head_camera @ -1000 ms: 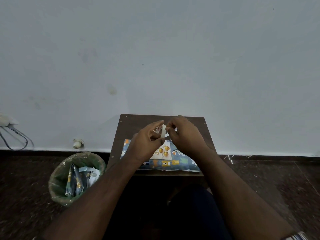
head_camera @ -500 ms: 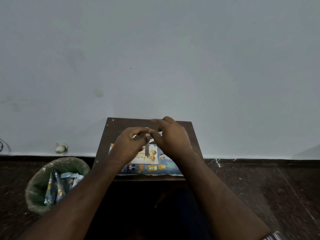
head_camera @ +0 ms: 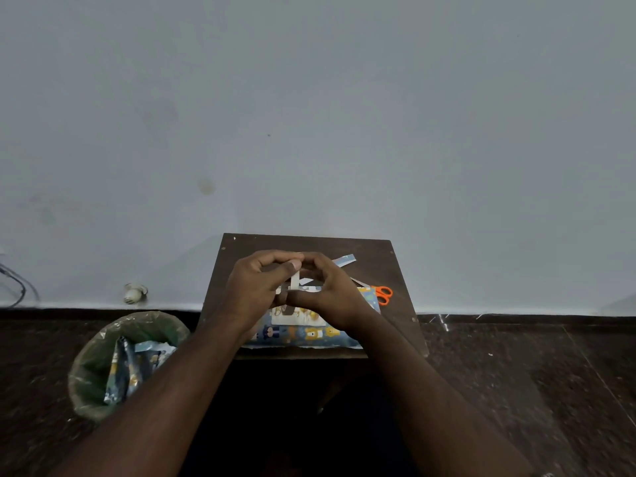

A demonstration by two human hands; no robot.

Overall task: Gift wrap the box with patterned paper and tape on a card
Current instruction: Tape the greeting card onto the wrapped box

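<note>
— Blue patterned paper is covering the wrapped box (head_camera: 309,333) at the small brown table's (head_camera: 385,270) 6 o'clock edge; hands are hiding most of the white card (head_camera: 299,316) on it.

— What's differing?

— Orange-handled scissors (head_camera: 382,294) are showing now at 3 o'clock.

— Fingers?

— Left hand (head_camera: 256,290) and right hand (head_camera: 330,292) are curling together, pinching a pale tape strip (head_camera: 295,280) above the card.

Your single head-worn view, wide-angle, facing forward and down, wall (head_camera: 309,98) filling the upper frame, small table (head_camera: 389,266) close at lower centre, forearms entering from below.
</note>
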